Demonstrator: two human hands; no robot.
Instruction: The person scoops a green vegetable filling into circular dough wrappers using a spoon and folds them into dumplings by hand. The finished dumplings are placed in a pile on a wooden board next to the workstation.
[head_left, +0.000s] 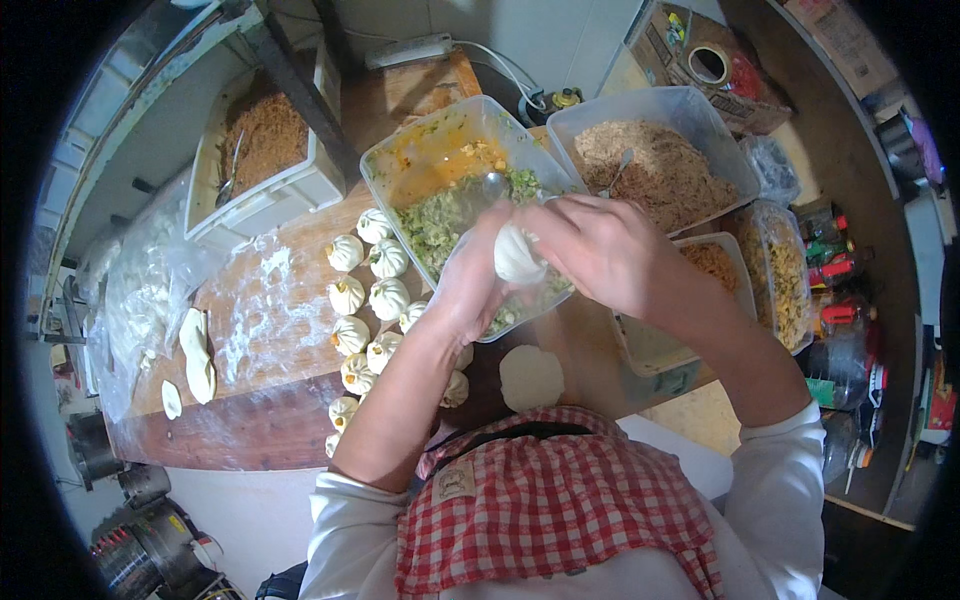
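Note:
My left hand (472, 277) cradles a white dough bun (519, 255) above the near part of a clear plastic tub (379, 169) of chopped green filling. The fingers of my right hand (592, 244) pinch the bun's edge from the right; the hand is slightly blurred. A metal spoon (495, 185) rests in the green filling behind my hands. Left of the tub, several pleated buns (389, 298) stand in rows on the board, some partly behind my left forearm. A flat round dough wrapper (531, 378) lies just in front of my apron.
A white crate (266, 206) of brown filling stands back left. On the right are a tub (724, 124) of brown filling, smaller filling containers and several bottles (844, 315). Dough strips (197, 356) and a plastic bag (161, 277) lie on the floured wooden board (277, 322).

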